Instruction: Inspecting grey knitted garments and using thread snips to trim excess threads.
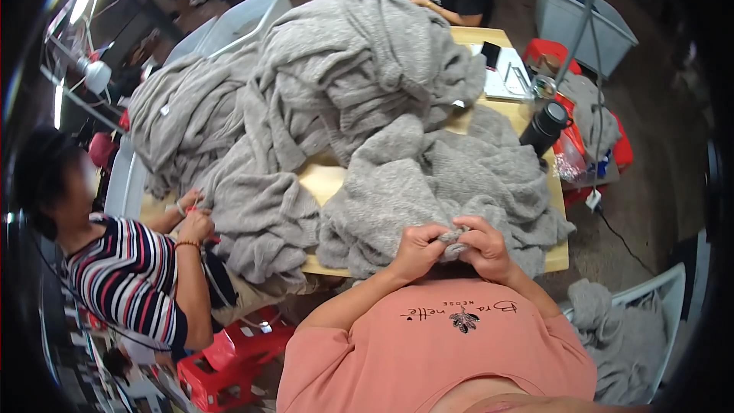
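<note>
A grey knitted garment (397,191) lies spread over the near edge of the table in front of me. My left hand (420,248) pinches a gathered bit of its knit edge. Close beside it, my right hand (483,246) grips the same gathered part, thumbs and fingers of both hands nearly meeting. Whether a small tool or thread is between the fingers I cannot make out. More grey knit (489,160) lies bunched just beyond my right hand.
A large heap of grey knits (344,53) covers the wooden table (566,254). At right stand a black bottle (544,128) and a white notepad (505,80). A co-worker in stripes (130,275) handles knit at left, near a red stool (229,359). A bin (673,306) holds knits.
</note>
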A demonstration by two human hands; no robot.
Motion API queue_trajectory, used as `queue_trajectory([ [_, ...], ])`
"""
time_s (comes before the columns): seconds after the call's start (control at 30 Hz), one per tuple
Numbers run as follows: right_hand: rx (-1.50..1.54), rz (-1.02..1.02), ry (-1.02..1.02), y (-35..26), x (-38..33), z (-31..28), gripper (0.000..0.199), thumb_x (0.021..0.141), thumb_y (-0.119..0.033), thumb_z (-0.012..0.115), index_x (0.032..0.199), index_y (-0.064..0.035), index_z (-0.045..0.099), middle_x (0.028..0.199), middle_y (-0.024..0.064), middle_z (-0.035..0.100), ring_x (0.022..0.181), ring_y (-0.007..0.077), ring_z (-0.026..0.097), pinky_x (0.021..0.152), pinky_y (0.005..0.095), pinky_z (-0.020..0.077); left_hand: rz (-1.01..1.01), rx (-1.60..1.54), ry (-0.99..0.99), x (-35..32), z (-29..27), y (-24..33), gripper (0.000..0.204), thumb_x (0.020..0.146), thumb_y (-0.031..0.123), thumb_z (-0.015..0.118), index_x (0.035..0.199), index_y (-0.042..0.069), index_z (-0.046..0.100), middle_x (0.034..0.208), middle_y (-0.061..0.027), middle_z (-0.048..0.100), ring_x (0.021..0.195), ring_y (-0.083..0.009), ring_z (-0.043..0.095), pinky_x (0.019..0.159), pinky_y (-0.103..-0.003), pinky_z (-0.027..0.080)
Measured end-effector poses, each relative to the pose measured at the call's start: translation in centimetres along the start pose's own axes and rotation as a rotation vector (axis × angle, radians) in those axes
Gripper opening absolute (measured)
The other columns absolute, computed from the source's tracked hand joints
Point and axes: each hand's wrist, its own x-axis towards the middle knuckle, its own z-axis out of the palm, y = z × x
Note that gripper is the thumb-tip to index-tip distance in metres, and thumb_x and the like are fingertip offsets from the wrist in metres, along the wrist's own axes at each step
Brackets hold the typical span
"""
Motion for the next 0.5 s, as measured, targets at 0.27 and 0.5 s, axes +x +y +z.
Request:
queue_trajectory([
  [0.27,0.093,0.575,-0.055,0.5,0.0,0.7,0.017,0.065,0.006,0.046,0.078,-0.0001,0.054,0.068,0.0088,0.054,0.059,0.0148,0.054,0.052,0.0275,0.0421,0.381,0.457,0.044,0.2,-0.8,-1.1,0.013,0.071,-0.002,0.056,0.081,0.002,0.063,0.066,-0.0092,0.059,0.055,-0.0171,0.056,0.050,-0.027,0.044],
  [0.5,-0.317,0.243,0.008,1.4,-0.7,3.0,0.009,0.066,0.001,0.049,0.075,-0.0012,0.051,0.065,0.0180,0.054,0.058,0.0332,0.056,0.049,0.0371,0.0427,0.621,0.795,0.118,0.3,-1.1,-2.7,0.019,0.065,-0.005,0.053,0.082,0.002,0.056,0.065,-0.0135,0.054,0.058,-0.0296,0.055,0.048,-0.035,0.044],
])
